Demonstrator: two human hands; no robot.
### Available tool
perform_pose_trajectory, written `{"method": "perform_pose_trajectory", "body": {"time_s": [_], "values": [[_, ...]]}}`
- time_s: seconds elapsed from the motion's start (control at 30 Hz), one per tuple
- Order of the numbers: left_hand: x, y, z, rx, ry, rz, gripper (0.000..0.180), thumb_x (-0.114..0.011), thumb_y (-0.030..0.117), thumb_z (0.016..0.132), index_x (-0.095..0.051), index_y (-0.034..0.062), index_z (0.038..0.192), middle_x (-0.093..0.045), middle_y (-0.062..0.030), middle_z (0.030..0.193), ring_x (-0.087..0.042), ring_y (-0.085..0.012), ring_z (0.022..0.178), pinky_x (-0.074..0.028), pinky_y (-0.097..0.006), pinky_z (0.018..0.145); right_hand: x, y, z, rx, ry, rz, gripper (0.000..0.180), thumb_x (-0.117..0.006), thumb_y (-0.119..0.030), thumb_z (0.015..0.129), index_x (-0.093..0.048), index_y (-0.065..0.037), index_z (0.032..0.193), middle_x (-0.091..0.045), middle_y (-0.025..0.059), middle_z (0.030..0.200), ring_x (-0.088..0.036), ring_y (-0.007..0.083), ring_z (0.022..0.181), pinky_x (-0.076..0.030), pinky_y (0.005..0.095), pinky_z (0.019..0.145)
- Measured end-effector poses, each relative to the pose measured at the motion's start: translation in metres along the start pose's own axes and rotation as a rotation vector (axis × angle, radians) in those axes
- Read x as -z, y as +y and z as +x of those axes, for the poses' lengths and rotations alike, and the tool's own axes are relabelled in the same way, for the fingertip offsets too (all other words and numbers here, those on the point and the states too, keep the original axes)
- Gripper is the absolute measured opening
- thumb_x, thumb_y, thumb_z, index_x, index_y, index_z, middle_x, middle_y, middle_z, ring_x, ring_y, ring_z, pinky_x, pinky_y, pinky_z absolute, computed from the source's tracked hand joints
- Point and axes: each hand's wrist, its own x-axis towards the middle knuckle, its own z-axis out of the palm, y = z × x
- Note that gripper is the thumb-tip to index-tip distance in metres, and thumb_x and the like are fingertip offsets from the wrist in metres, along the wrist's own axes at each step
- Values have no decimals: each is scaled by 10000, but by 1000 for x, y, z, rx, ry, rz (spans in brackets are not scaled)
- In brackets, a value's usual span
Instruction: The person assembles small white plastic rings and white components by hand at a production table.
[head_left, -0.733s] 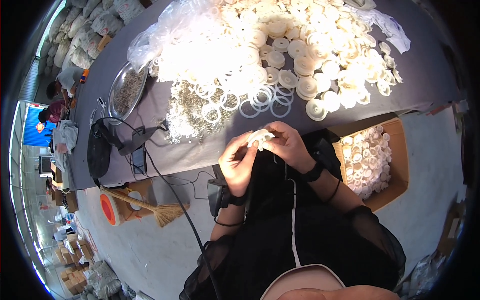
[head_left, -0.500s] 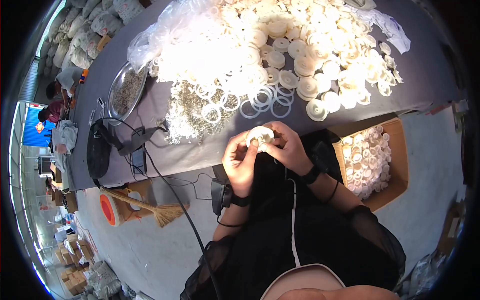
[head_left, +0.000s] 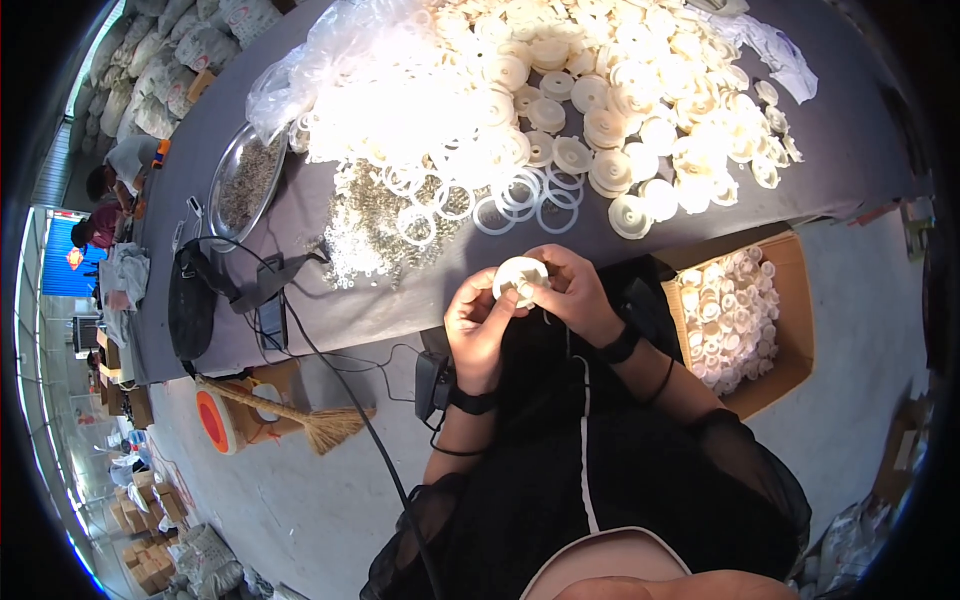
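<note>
Pinching one small off-white disc at both edges, the left hand and right hand are closed down to about that part's width, thumbs on the face and the rest curled round behind, so can't tell exactly what the far fingertips are doing. Only got the head view, and I'm placing everything off the translucent rings: the disc is up in the air on the wearer's side of them, just past the near edge of the tabletop. My read is we're mid-step, thumbs working at the raised bit in the middle; next move probably calls for a steady left grip and a light, square push from the right thumb. Materials-wise, the rings look like smooth, bendy plastic or rubber. Left of them there's a gritty scatter of tiny metal bits, maybe springs, and further left a shiny oval tray holding more small stuff. Beyond and right of the rings is a big heap of discs, matte, round and stepped like little pulleys. Right and nearer sits a brown cardboard box full of pale round parts.
</note>
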Motion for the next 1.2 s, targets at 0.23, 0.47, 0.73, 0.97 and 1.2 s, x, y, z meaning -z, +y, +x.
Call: {"method": "perform_pose_trajectory", "body": {"time_s": [0.23, 0.47, 0.73, 0.97, 1.2], "values": [[-5, -1, -5, -231, 95, 456, 195, -586, -61, 797, -563, -24, 987, -612, -79, 904, -584, -98, 777, -487, -203, 654, 0, 0, 0, -50, -45, 19, 250, -586, -74, 825, -508, 14, 1045, -581, 56, 952, -558, 90, 867, -467, 232, 761], [-6, -7, -9, -127, 153, 225, 189, -590, -2, 822, -557, -31, 1006, -619, -78, 896, -584, -100, 752, -483, -212, 652, -4, 6, -2, -54, -32, -20, 227, -576, -84, 839, -505, 17, 1029, -576, 52, 940, -553, 86, 863, -468, 236, 747], [-2, -5, -8, -264, 153, 489, 189, -568, -48, 816, -550, -24, 1003, -606, -63, 876, -575, -85, 739, -480, -201, 642, -8, 9, 0, -239, -89, 237, 275, -577, -105, 845, -482, 6, 1079, -567, 49, 981, -557, 97, 895, -473, 246, 776], [1, -4, -8, -133, 175, 209, 197, -561, -46, 822, -545, -32, 1017, -587, -78, 964, -572, -89, 757, -484, -204, 665, -8, 2, -1, -46, -65, -62, 313, -596, -80, 814, -486, 18, 1090, -559, 67, 1014, -548, 114, 921, -480, 254, 775], [0, -4, -7, -241, 117, 353, 215, -568, -57, 812, -556, -21, 1024, -567, -71, 976, -554, -89, 817, -475, -187, 629, -7, 4, -4, -14, -34, -70, 309, -582, -71, 813, -473, 10, 1091, -549, 67, 1003, -540, 98, 906, -472, 232, 742]]}}
